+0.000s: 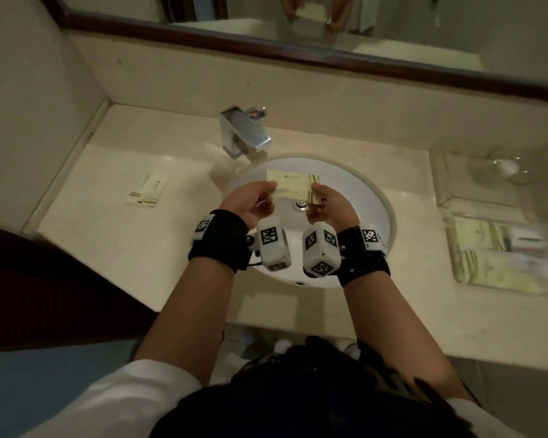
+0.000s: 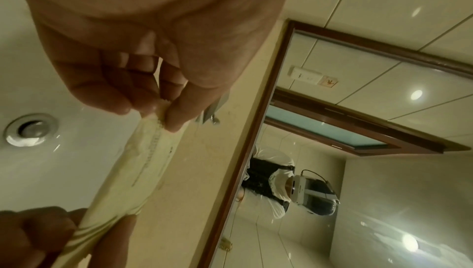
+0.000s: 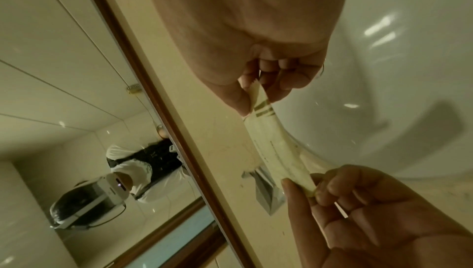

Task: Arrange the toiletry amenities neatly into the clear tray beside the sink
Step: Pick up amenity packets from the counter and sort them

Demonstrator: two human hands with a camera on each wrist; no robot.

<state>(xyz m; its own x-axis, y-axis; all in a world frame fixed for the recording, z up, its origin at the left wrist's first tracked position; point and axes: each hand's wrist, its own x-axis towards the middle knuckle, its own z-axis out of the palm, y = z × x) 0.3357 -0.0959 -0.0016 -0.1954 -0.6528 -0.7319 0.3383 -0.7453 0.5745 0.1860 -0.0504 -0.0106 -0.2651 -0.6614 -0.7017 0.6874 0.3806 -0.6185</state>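
A flat pale-yellow amenity packet (image 1: 293,184) with olive stripes at one end hangs over the white sink basin (image 1: 370,197), stretched between both hands. My left hand (image 1: 260,197) pinches its left edge (image 2: 163,110) between thumb and fingers. My right hand (image 1: 325,202) pinches the striped right end (image 3: 261,106). A second pale packet (image 1: 146,192) lies on the counter left of the sink. The clear tray (image 1: 456,273) sits on the counter at the right and holds several packets (image 1: 478,245).
A chrome faucet (image 1: 244,132) stands behind the basin, close to the held packet. The drain (image 1: 300,204) lies below the hands. A clear glass dish (image 1: 503,169) sits behind the tray. A wood-framed mirror (image 1: 298,55) runs along the back wall.
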